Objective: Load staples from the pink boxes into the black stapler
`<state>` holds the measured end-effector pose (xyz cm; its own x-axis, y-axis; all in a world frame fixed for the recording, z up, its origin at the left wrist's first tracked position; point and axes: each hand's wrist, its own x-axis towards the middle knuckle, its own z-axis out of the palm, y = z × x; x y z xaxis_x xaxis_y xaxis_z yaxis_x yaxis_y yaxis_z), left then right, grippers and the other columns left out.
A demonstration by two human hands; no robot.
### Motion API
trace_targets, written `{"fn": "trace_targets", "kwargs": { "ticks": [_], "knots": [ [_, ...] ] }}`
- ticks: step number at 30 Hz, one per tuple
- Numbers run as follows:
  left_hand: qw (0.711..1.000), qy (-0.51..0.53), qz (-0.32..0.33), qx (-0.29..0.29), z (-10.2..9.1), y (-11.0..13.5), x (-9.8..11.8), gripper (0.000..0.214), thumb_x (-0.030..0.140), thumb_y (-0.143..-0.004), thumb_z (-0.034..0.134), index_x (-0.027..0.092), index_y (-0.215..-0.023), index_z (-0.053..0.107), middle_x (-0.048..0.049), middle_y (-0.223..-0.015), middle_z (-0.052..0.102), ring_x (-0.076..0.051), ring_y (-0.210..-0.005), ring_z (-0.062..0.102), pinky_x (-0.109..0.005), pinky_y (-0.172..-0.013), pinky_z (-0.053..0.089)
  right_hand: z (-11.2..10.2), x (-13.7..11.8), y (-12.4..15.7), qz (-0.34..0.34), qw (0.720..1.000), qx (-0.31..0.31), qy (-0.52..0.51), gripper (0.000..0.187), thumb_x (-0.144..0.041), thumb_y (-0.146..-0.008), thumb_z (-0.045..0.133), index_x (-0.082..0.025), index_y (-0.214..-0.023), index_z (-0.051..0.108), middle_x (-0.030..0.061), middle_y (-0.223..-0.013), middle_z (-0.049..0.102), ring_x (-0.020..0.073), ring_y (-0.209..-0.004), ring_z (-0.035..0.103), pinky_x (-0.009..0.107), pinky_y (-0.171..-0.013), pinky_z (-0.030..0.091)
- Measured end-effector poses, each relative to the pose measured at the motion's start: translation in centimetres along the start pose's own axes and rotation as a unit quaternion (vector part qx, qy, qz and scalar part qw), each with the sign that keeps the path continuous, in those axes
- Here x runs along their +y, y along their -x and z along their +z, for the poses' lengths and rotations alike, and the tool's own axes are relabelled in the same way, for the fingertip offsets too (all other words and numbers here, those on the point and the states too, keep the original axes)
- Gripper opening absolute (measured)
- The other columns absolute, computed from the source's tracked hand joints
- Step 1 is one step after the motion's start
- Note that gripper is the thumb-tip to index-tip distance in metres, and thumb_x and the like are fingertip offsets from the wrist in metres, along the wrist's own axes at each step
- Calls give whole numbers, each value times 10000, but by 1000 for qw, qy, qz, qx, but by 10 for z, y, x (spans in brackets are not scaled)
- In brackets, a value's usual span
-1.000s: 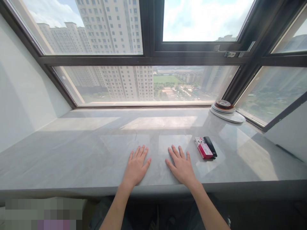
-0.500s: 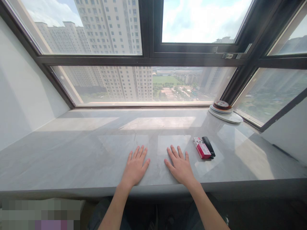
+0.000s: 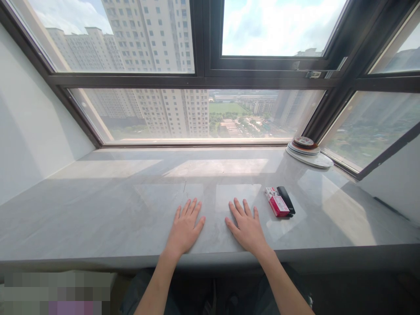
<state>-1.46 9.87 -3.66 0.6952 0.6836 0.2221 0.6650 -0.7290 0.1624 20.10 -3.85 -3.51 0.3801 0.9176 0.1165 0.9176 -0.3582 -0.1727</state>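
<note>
My left hand (image 3: 186,226) lies flat, palm down, on the grey marbled windowsill (image 3: 98,214), fingers spread and nothing in it. To its right, my right hand (image 3: 246,225) rests the same way, also with fingers apart and holding nothing. A small red and white box (image 3: 277,202) lies on the sill to the right of my right hand, apart from it. Against the box's right side is a black stapler (image 3: 286,201). Neither hand touches these two things.
A stack of round plates or lids (image 3: 308,153) sits in the far right corner by the window frame (image 3: 203,82). White walls bound the sill on the left (image 3: 39,127) and right. The sill's front edge (image 3: 219,260) runs just below my wrists.
</note>
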Motion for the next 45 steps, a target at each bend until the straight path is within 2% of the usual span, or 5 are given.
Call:
{"fn": "trace_targets", "kwargs": {
  "ticks": [27,37,40,42,45],
  "knots": [
    [1000,-8,-5,16,4,-1,4,555,468,-1051,350,325,-1587,343,-12,-1679,267,-251,-1567,185,-530,-1268,151,-3,-2,2,-4,1000,3,-6,623,-533,-1050,332,-318,-1631,261,6,-1704,132,357,-1563,21,624,-1213,39],
    [996,-28,-69,46,16,5,50,668,543,-997,431,271,-1600,335,-79,-1692,212,-382,-1573,64,-668,-1230,57,-5,-3,4,-23,993,36,-114,597,-498,-1020,438,-295,-1579,395,53,-1664,283,374,-1550,116,650,-1207,71],
    [997,-23,-70,40,16,5,49,662,554,-1001,415,293,-1602,327,-61,-1695,205,-375,-1574,71,-658,-1234,64,-26,19,4,-38,975,61,-209,542,-476,-1027,432,-265,-1524,479,94,-1557,464,341,-1441,386,544,-1129,359],
    [997,-18,-71,36,15,5,46,658,565,-1000,406,311,-1601,325,-45,-1696,205,-369,-1574,80,-649,-1238,69,-47,54,1,-11,963,129,-238,507,-467,-1040,396,-247,-1477,533,119,-1442,563,294,-1275,543,410,-936,512],
    [997,-9,-74,32,14,4,43,657,577,-1001,392,319,-1601,324,-35,-1695,207,-367,-1574,85,-645,-1240,72,-72,129,-9,114,940,265,-183,503,-537,-961,520,-228,-1335,652,124,-1135,676,303,-1092,591,440,-947,486]
  ]
}}
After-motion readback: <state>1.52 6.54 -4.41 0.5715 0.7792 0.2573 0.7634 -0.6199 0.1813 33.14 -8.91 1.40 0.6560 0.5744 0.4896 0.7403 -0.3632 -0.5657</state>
